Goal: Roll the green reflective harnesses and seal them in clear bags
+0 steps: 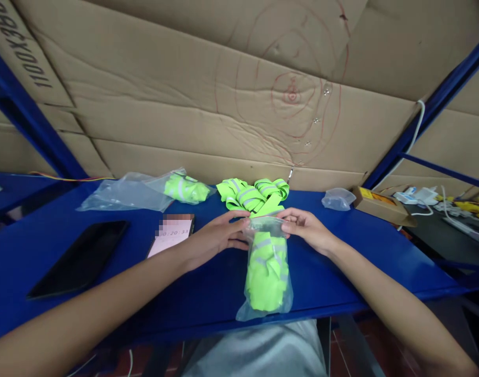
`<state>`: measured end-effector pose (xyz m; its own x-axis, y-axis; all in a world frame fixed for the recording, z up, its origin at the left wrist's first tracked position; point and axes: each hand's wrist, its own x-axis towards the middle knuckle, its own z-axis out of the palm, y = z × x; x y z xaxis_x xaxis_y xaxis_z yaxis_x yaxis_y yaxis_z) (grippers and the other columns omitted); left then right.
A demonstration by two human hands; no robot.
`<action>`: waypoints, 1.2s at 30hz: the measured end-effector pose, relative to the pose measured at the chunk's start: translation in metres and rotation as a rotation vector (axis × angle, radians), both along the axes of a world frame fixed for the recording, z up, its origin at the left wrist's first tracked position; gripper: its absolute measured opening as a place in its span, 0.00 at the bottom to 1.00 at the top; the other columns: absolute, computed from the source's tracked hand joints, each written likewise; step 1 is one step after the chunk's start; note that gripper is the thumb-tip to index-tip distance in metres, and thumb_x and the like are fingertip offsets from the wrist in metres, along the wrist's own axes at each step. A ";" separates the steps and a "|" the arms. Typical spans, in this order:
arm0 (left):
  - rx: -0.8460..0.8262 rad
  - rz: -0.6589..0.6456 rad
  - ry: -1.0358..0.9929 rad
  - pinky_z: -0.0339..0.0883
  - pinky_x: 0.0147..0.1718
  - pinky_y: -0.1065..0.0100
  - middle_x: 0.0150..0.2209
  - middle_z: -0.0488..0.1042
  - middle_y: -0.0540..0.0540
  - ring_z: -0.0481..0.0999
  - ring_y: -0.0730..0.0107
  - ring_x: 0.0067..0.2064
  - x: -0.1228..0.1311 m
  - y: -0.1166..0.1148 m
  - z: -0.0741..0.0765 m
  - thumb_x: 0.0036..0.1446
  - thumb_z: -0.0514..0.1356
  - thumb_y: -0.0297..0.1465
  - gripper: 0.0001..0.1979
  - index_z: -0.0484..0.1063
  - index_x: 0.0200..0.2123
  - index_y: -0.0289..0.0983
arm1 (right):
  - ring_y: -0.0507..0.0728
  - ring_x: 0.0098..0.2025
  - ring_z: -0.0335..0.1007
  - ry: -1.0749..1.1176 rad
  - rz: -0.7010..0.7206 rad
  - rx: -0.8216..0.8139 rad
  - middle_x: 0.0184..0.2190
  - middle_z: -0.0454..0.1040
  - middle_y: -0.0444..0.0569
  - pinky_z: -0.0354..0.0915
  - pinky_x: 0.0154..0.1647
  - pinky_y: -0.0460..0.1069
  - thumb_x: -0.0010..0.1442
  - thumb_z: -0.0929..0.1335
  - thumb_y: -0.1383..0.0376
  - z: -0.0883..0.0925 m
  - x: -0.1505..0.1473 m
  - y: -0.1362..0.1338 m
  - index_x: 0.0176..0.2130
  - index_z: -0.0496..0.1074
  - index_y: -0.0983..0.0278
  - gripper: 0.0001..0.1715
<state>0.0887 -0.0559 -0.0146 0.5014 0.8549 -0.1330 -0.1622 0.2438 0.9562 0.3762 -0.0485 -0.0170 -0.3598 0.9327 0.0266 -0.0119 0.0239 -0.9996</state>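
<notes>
A clear zip-top plastic bag [243,312] lies at the table's front edge with its top towards the back. Inside it is a bundled neon-green strap [267,275] with grey reflective stripes. My left hand [226,233] pinches the left corner of the bag's top edge, its lower fingers spread. The right corner is pinched between the thumb and fingers of my right hand [302,226]. Just behind the bag's top sits a loose heap of green reflective straps [249,196].
Further back on the blue table [322,272] lie another bagged green bundle [186,188] and flat clear bags [121,191]. A black tablet-like slab [80,259] and a lit phone [172,234] are at left. At back right stand a crumpled plastic bag [337,199] and a cardboard box [379,205].
</notes>
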 end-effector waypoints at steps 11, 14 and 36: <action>0.039 0.008 -0.014 0.76 0.48 0.63 0.51 0.87 0.35 0.85 0.54 0.51 0.001 0.004 -0.013 0.53 0.78 0.56 0.34 0.86 0.50 0.32 | 0.48 0.28 0.71 -0.078 -0.053 -0.144 0.27 0.78 0.44 0.65 0.33 0.45 0.44 0.87 0.44 0.006 0.003 -0.001 0.36 0.80 0.67 0.35; 0.032 0.047 -0.027 0.75 0.47 0.64 0.53 0.86 0.35 0.84 0.55 0.52 0.002 0.004 -0.012 0.54 0.77 0.57 0.35 0.86 0.51 0.33 | 0.49 0.26 0.70 -0.111 -0.069 -0.128 0.24 0.77 0.45 0.64 0.31 0.45 0.44 0.86 0.41 0.003 0.002 0.001 0.30 0.75 0.66 0.36; 0.182 0.183 -0.008 0.72 0.38 0.67 0.40 0.84 0.41 0.80 0.63 0.41 0.007 0.001 -0.003 0.55 0.77 0.48 0.25 0.85 0.42 0.32 | 0.52 0.29 0.71 -0.107 -0.137 0.126 0.27 0.76 0.45 0.65 0.29 0.47 0.52 0.82 0.42 0.002 -0.009 -0.006 0.36 0.75 0.63 0.31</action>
<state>0.0954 -0.0554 -0.0173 0.3367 0.9410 0.0345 -0.1951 0.0339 0.9802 0.3670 -0.0545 -0.0154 -0.2367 0.9648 0.1145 0.1061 0.1428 -0.9841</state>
